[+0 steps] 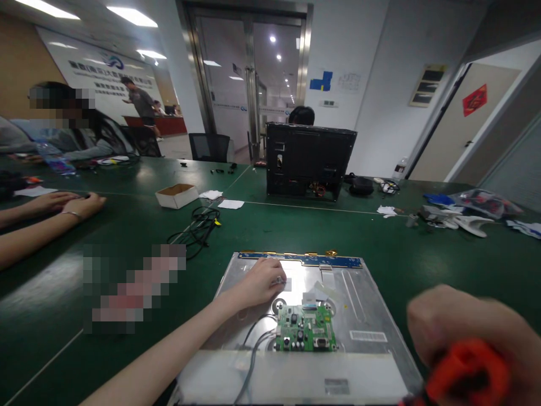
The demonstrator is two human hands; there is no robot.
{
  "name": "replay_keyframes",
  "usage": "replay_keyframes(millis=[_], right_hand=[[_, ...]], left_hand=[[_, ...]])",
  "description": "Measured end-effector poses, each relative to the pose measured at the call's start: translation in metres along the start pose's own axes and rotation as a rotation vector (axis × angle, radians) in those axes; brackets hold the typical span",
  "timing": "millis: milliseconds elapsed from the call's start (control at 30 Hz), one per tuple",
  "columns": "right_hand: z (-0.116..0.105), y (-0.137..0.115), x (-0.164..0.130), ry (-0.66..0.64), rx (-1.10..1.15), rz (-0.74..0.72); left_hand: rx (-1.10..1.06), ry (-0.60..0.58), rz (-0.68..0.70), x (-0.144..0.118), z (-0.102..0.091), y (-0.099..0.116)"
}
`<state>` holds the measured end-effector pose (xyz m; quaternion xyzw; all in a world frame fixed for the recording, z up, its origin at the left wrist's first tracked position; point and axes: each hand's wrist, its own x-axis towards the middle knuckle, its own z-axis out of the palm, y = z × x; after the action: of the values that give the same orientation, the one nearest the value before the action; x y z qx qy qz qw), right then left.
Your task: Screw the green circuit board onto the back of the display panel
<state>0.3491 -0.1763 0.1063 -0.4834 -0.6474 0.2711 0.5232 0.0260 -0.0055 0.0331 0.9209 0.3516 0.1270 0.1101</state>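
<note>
An LCD panel [367,304] lies flat on the table with its metal back up. On it are a green circuit board [306,327], a blue board strip [296,259] along the far edge, a flat ribbon cable and grey wires [252,361]. My left hand [264,282] rests on the panel's upper left part, fingers curled in; anything between the fingertips is hidden. To the right of the panel, my right hand [460,327] is closed in a fist around a red-handled tool [469,372]. Motion blurs the tool, so its exact kind does not show.
A black monitor casing [310,163] stands at the back. Black cables [198,231] and a small white box [176,195] lie left of it. Another person's hands [80,206] rest on the table at left. Loose parts and plastic bags [482,203] lie at right.
</note>
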Motion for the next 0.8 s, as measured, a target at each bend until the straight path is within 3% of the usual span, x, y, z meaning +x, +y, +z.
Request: replay_keyframes(millis=[100, 233, 433, 800], right_hand=[[0.027, 0.005, 0.058, -0.124, 0.027, -0.075], [0.057, 0.041, 0.098, -0.052, 0.226, 0.081], [0.075, 0.089, 0.097, 0.145, 0.562, 0.373], [0.073, 0.114, 0.101, 0.305, 0.667, 0.473]], left_hand=[[0.012, 0.005, -0.006, 0.001, 0.002, 0.0], [0.03, 0.023, 0.001, 0.0, 0.005, 0.001], [-0.016, 0.042, 0.025, 0.006, 0.003, 0.01], [-0.108, -0.118, 0.281, 0.063, 0.026, 0.045]])
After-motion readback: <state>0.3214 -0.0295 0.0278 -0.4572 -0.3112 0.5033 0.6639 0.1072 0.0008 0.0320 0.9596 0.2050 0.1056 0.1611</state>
